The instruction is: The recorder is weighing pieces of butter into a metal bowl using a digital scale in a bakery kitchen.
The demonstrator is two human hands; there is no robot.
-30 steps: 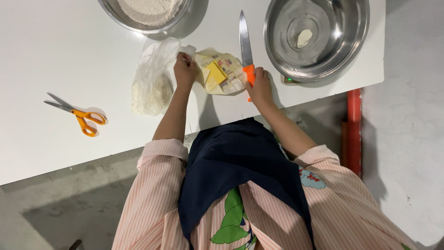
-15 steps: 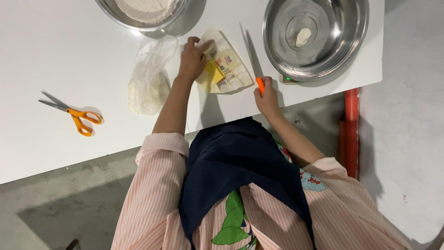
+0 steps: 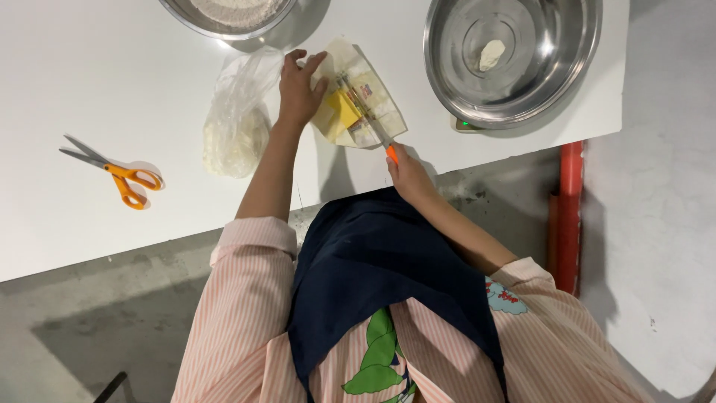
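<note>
I am pressing my left hand [image 3: 298,89] flat, fingers spread, on the edge of the opened wrapper [image 3: 377,112] near the table's [image 3: 89,75] front edge, between the two steel bowls [image 3: 514,56]; my right hand [image 3: 406,172] is gripping the orange-handled knife [image 3: 365,119], its blade lying across the yellow butter [image 3: 339,112]. The block is looking soft and greasy, likely slippery, so I am judging the paper the better place to hold.
</note>
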